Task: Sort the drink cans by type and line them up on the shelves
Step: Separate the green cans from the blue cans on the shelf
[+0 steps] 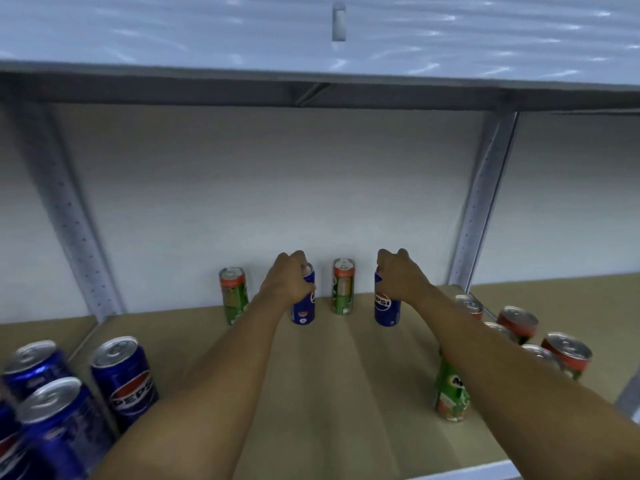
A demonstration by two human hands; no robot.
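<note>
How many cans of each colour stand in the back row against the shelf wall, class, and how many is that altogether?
Blue Pepsi cans: 2, one gripped by the left hand, one gripped by the right hand
Green cans: 2, at and
Total: 4

blue pepsi cans (pixel 123 377) with red-white-blue roundels at eight o'clock; green cans (pixel 343 286) with orange-red tops at twelve and four; tan shelf board (pixel 346 375); grey perforated uprights (pixel 69 216).
</note>
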